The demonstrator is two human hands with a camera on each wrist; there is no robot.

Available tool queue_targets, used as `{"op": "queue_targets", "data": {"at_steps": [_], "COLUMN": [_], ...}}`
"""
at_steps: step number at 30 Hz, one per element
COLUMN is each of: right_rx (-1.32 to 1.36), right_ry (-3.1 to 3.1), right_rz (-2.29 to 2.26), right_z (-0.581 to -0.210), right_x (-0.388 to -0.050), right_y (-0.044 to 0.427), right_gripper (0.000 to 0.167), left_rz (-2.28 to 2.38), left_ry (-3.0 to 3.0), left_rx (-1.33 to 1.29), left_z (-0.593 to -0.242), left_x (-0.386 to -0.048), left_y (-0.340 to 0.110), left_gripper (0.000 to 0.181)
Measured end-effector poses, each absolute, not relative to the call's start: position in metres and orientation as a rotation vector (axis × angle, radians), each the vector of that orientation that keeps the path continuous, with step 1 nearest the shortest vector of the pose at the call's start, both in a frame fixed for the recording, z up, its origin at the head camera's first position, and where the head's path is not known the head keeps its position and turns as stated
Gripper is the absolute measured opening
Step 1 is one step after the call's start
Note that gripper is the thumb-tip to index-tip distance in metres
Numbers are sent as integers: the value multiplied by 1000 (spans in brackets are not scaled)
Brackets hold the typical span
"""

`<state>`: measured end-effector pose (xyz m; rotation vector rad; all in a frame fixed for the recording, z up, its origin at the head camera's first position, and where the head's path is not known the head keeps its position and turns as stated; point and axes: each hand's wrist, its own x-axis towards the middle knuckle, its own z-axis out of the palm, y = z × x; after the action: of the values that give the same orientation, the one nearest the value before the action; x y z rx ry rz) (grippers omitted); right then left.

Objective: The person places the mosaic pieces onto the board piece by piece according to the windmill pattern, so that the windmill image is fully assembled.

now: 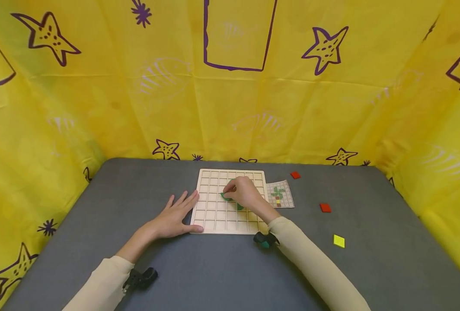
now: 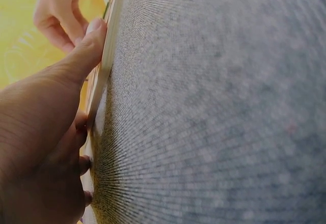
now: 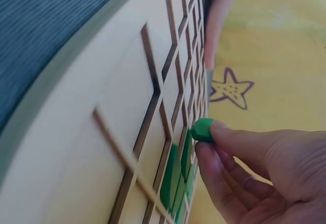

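At the left, the left hand (image 1: 170,222) is laid with straight, spread fingers along the left edge of a pale gridded board (image 1: 209,218), its thumb rested on the near corner; nothing is gripped, and the board is presumably being steadied. The board is set flat on a grey table (image 1: 199,276). Over the middle of its grid, a green piece (image 3: 202,130) is pinched between thumb and fingertips of the right hand (image 1: 246,193), held by its edge, probably so that its underside is left free. Other green pieces (image 3: 172,175) are seated in squares just beside it. Right of the board, a pattern card (image 1: 287,194) is placed close against its edge, likely for easy viewing. Farther right, two red pieces (image 1: 325,208) and a yellow piece (image 1: 339,241) are spread apart, seemingly within the right hand's reach.
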<state>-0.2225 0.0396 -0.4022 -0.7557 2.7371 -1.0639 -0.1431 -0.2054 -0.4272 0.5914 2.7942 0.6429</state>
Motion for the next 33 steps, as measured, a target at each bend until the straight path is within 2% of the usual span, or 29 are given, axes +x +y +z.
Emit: {"op": "queue_targets", "data": {"at_steps": [22,33], "right_rx": [-675,-739], "right_ry": [2837,2874], "right_rz": [-990,-964], "right_z": [-407,-411], "right_x": [-225,-225], "right_y": [27,27], "right_gripper": [8,5], "left_rz": [634,635], "left_ry": [2805,2790], "left_rx": [594,572], "left_z": [-428,-428], "left_x": [-143,-144], "left_y": [-205,-205], "left_gripper": [104,106]}}
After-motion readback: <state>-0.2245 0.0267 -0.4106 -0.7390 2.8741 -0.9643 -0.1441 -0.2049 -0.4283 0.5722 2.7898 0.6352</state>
